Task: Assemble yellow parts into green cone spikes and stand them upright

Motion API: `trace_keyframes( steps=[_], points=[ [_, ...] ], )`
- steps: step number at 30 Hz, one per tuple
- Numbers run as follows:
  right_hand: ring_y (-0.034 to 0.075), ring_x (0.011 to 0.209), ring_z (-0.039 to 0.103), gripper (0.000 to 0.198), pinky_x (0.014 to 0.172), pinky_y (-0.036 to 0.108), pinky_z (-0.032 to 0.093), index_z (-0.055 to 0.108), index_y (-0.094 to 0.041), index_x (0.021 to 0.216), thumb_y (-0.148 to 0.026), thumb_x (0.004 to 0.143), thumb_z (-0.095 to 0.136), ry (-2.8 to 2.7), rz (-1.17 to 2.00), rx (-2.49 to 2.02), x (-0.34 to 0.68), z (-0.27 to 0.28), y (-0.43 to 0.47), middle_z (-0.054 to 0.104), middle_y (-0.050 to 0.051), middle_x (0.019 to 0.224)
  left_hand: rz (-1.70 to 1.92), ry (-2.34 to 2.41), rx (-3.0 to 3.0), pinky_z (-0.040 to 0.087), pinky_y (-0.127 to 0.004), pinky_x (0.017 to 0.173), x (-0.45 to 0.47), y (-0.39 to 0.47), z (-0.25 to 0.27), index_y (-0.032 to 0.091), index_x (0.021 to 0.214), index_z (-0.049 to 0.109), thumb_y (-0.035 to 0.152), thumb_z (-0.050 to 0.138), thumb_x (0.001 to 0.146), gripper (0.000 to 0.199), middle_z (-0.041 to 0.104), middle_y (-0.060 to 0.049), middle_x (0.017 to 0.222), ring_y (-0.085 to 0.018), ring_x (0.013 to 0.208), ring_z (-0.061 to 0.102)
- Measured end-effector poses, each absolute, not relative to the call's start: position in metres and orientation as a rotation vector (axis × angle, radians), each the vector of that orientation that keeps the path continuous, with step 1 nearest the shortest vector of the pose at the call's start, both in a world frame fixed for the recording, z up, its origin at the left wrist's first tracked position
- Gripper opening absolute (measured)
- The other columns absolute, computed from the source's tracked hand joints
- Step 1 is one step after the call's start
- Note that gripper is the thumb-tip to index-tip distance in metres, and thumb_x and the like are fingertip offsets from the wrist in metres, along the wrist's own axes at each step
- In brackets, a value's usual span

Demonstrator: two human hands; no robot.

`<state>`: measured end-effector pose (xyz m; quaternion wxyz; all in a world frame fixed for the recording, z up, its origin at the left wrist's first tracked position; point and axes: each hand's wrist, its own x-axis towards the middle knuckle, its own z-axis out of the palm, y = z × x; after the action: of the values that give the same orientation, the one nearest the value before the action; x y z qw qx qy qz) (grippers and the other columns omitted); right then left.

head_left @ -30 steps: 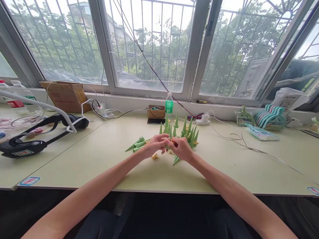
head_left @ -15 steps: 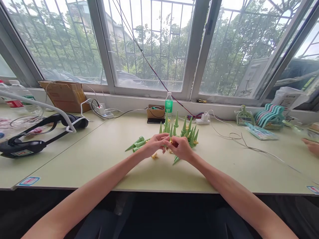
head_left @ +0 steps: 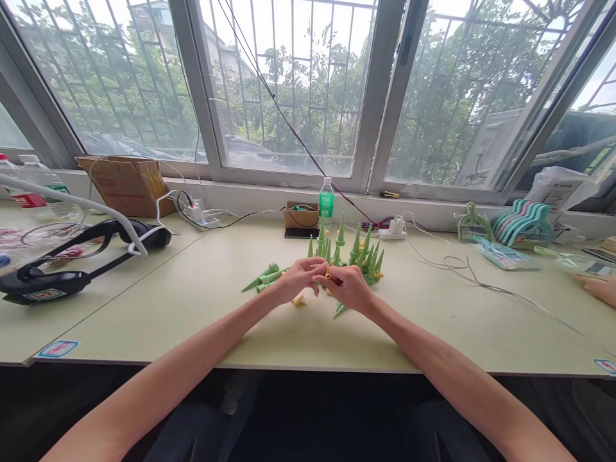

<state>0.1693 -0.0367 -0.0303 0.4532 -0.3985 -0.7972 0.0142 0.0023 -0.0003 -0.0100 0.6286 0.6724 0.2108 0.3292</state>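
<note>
My left hand (head_left: 301,280) and my right hand (head_left: 350,285) meet fingertip to fingertip above the table. Pinched between them is a small yellow tube-like valve (head_left: 328,274), its round end facing me. A green pointed spike (head_left: 328,251) rises just behind it, between the hands; my fingers hide its lower part. Beyond my hands several green cone-shaped spikes (head_left: 341,231) stand upright, some with yellow valves on them. Loose green spikes (head_left: 260,280) lie left of my left wrist. A few yellow pieces (head_left: 299,300) lie below my hands.
A green-labelled bottle (head_left: 326,200), a small brown box (head_left: 301,215) and a power strip (head_left: 392,232) stand along the back. At left lies a black headset (head_left: 52,282). Teal and pink plastic items (head_left: 522,223) stand at right, near another person's hand (head_left: 599,287).
My two hands stay together, the yellow valve tilting and shifting slightly left between my fingers. At far right the other person's hand has moved, and a clear packet lies there.
</note>
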Motion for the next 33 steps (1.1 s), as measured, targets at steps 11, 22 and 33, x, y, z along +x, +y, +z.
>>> trace_keyframes(
  steps=[11, 22, 33],
  points=[
    [0.009, 0.045, 0.029, 0.061, 0.048, 0.023, 0.028, 0.039, -0.019, 0.052, -0.062, 0.095, 0.036, -1.998, -0.009, -0.978, 0.1682, -0.0309, -0.0368, 0.04, -0.002, 0.045, 0.795, 0.478, 1.539, 0.047, -0.019, 0.048, 0.0021, 0.0009, -0.0123, 0.01, 0.073, 0.062, 0.054, 0.071, 0.076, 0.044, 0.052, -0.001, 0.064, -0.009, 0.057, 0.05],
    [0.009, 0.044, 0.029, 0.062, 0.048, 0.023, 0.028, 0.04, -0.019, 0.052, -0.063, 0.095, 0.034, -1.998, -0.033, -1.008, 0.1695, -0.0334, -0.0354, 0.04, -0.002, 0.045, 0.806, 0.48, 1.537, 0.046, -0.02, 0.048, 0.0048, -0.001, -0.013, 0.011, 0.069, 0.061, 0.052, 0.071, 0.077, 0.043, 0.051, 0.001, 0.061, -0.008, 0.055, 0.049],
    [0.009, 0.046, 0.024, 0.058, 0.048, 0.024, 0.025, 0.029, -0.02, 0.054, -0.062, 0.093, 0.041, -1.955, 0.068, -1.007, 0.1665, -0.0278, -0.0386, 0.033, -0.005, 0.046, 0.857, 0.487, 1.488, 0.049, -0.022, 0.045, 0.0073, 0.0035, -0.0169, 0.012, 0.063, 0.055, 0.059, 0.067, 0.078, 0.05, 0.047, 0.003, 0.056, -0.008, 0.051, 0.049]
  ],
)
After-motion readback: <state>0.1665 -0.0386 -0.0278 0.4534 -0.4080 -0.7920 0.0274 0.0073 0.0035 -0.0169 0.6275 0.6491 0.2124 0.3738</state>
